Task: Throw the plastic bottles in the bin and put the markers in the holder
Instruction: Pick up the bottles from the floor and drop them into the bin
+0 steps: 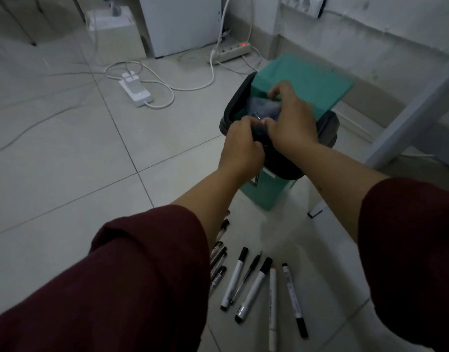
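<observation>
A teal bin with a black liner stands on the floor, its teal lid swung open. Both my hands are at its mouth. My left hand is closed on the liner's front edge. My right hand curls over a crumpled, bluish clear plastic bottle that sits in the opening. Several markers lie on the tiles in front of the bin, among them a white one with a black cap, another and a thin one. More markers are partly hidden by my left arm. No holder is in view.
A white power adapter and a power strip with looping cables lie on the floor to the back left. A white cabinet stands behind. A white table leg slants down at the right, next to the bin.
</observation>
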